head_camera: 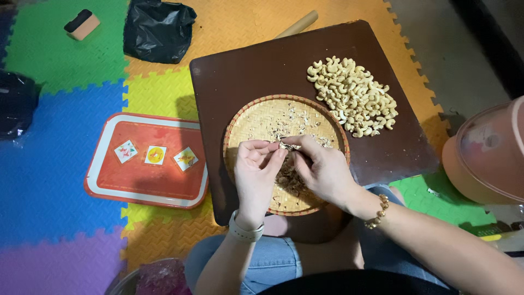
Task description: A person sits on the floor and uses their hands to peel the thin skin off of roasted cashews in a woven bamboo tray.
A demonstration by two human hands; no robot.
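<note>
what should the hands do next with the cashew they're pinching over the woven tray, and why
Probably finish rubbing off the skin, then drop the nut on the peeled cashew pile. Both the left hand and right hand pinch one cashew above the woven tray, where skin flakes already lie.

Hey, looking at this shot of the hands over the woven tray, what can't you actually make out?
- Head view: the small piece pinched between left hand and right hand; fingers cover most of it, too small to identify.
- Head view: woven tray near part, hidden under both hands.
- Head view: pink lidded container, cut off by the right edge.
- Head view: black bag, cut off by the left edge.
</note>
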